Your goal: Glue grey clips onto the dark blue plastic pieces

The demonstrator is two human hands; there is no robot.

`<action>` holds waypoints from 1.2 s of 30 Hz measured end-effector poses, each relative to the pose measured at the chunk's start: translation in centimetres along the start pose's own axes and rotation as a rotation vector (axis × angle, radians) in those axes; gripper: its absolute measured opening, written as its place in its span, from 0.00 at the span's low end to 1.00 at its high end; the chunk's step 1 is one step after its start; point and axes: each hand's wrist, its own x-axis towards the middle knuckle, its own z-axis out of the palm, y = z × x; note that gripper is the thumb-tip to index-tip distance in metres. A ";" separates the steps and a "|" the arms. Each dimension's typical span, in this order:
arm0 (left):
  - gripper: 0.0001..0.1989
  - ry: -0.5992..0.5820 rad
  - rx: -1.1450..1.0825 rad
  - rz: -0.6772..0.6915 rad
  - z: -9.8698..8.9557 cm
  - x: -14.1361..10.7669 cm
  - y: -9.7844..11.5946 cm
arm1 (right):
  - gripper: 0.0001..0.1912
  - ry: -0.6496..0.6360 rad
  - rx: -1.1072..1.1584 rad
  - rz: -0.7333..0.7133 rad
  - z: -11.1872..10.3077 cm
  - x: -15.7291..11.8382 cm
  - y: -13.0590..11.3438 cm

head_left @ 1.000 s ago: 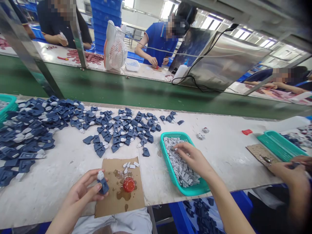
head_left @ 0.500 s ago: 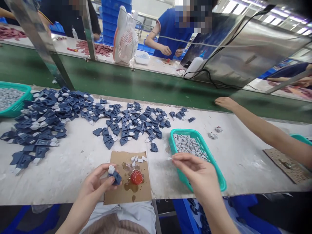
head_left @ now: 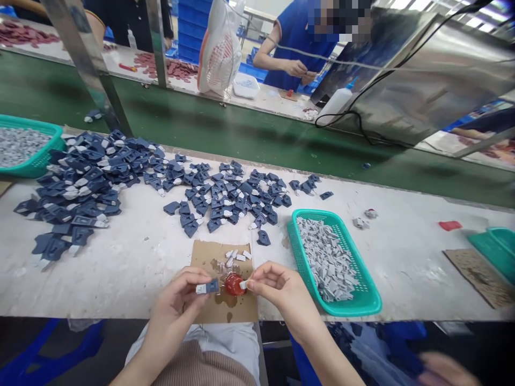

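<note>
The left hand (head_left: pixel 179 300) pinches a navy-and-grey part (head_left: pixel 208 288) between thumb and fingers over the left side of the cardboard sheet (head_left: pixel 204 256), and the right hand (head_left: pixel 281 289) clasps a small grey piece (head_left: pixel 243 284) in its fingertips at the right side of the red cap (head_left: pixel 232 283), contact with it unclear. The sheet reaches the front edge of the white tabletop (head_left: pixel 410 257), a strip of which parts it from the green basket (head_left: pixel 372 303) to the right. Navy parts (head_left: pixel 94 179) spread behind and leftward toward the far edge, past which lie a green strip (head_left: pixel 257 128) and another bench (head_left: pixel 276 104) with a person in blue (head_left: pixel 295 32).
</note>
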 end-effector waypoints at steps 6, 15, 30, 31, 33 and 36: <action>0.04 -0.003 0.018 0.005 0.2 0.0 0.1 | 0.14 -0.030 0.010 0.015 0.1 0.1 0.0; 0.04 0.007 0.010 0.057 0.9 0.1 -0.2 | 0.17 -0.029 0.071 0.015 0.1 -0.3 -0.6; 0.11 0.043 0.003 0.192 1.9 -0.5 0.3 | 0.16 -0.062 0.196 -0.077 3.1 -2.2 -1.8; 0.11 0.044 0.012 0.210 1.9 -0.5 0.3 | 0.16 -0.061 0.197 -0.082 3.3 -2.2 -1.8; 0.12 0.042 0.032 0.269 1.8 -0.4 0.3 | 0.16 -0.045 0.204 -0.085 3.6 -2.3 -1.8; 0.13 0.041 0.084 0.378 1.7 -0.2 0.2 | 0.16 -0.010 0.221 -0.080 4.2 -2.7 -2.1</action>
